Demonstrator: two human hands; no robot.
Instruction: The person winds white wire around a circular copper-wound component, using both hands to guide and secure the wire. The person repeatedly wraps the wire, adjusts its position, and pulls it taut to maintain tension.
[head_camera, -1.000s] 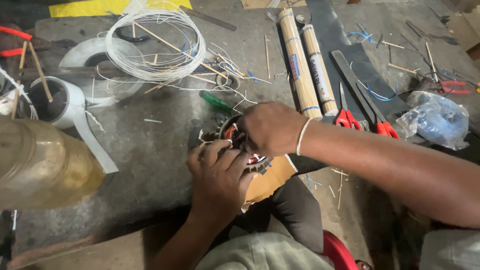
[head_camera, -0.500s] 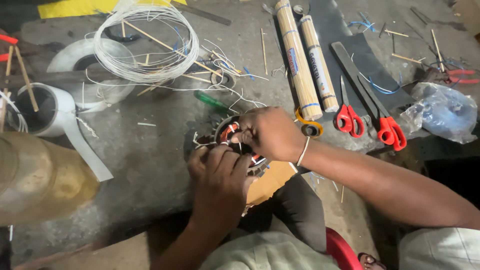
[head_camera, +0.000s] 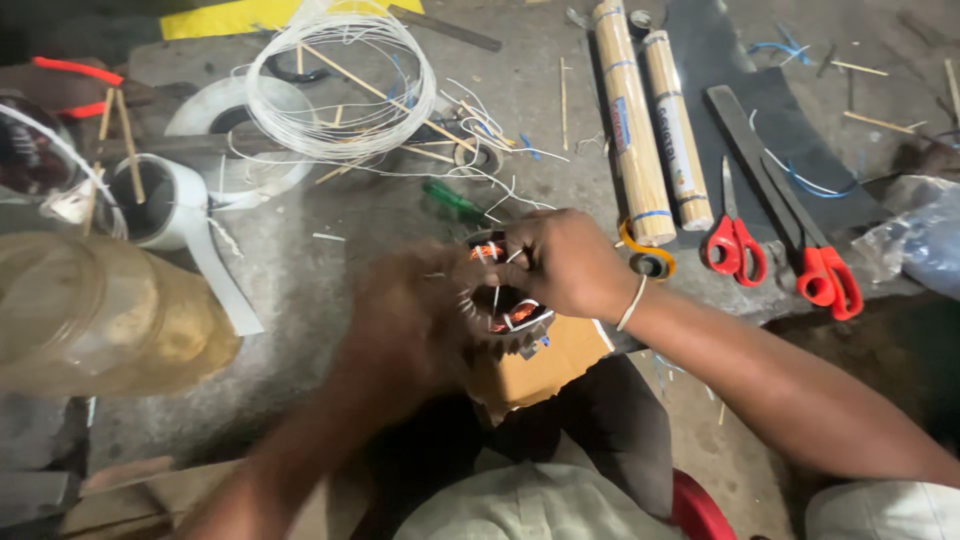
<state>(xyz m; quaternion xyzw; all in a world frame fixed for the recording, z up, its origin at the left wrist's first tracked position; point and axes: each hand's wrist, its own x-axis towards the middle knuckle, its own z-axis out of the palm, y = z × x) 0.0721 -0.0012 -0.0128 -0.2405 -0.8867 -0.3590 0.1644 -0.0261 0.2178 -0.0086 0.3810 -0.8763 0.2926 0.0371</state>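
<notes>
Item one: motor stator (head_camera: 505, 300) with copper windings, in front of my lap over a piece of brown cardboard (head_camera: 545, 360). My right hand (head_camera: 560, 262) has its grip closed on the stator's upper rim. My left hand (head_camera: 400, 335) is blurred against its left side; I cannot tell its grip. Near on the worktop (head_camera: 330, 290): coil of white wire (head_camera: 340, 85), two bamboo stick bundles (head_camera: 650, 115), two red-handled scissors (head_camera: 735, 245), white tape roll (head_camera: 175, 200), green screwdriver (head_camera: 450, 200).
</notes>
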